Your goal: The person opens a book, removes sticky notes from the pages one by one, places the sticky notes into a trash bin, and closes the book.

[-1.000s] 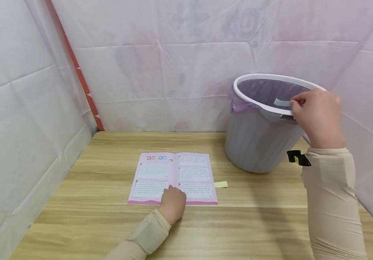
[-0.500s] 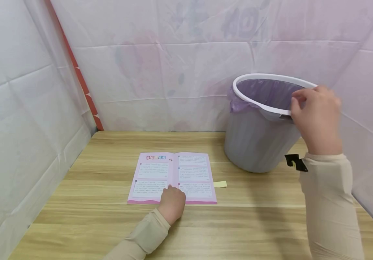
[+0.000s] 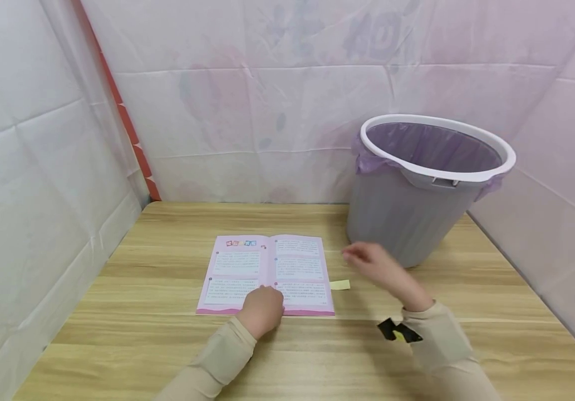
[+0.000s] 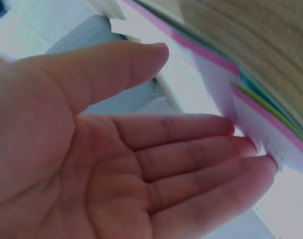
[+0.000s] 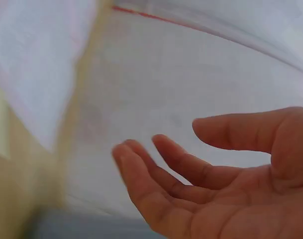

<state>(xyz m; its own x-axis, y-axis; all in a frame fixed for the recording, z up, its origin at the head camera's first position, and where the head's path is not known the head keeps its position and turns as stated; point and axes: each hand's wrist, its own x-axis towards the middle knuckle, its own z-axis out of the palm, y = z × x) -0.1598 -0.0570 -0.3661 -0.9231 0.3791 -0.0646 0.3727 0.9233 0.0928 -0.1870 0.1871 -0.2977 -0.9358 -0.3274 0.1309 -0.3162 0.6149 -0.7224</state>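
An open booklet (image 3: 297, 267) with pink-edged pages lies flat on the wooden table. My left hand (image 3: 263, 309) rests at its lower middle; in the left wrist view the fairly straight fingers (image 4: 191, 154) press their tips to the pages by the fold. A pale yellow paper strip (image 3: 339, 284) sticks out from the booklet's right edge. Above the table, right of the booklet, hovers my right hand (image 3: 379, 271), slightly blurred. Its fingers (image 5: 156, 194) are loosely bent, the thumb apart, and nothing is between them.
A grey trash can (image 3: 392, 217) with a white rim and purple liner stands at the back right of the table (image 3: 142, 345). Pale fabric walls (image 3: 267, 111) enclose the back and both sides.
The pale blue paper strip in my right hand has gone from view at the trash can's mouth. That hand has come down and left toward the booklet. My left hand has barely moved.
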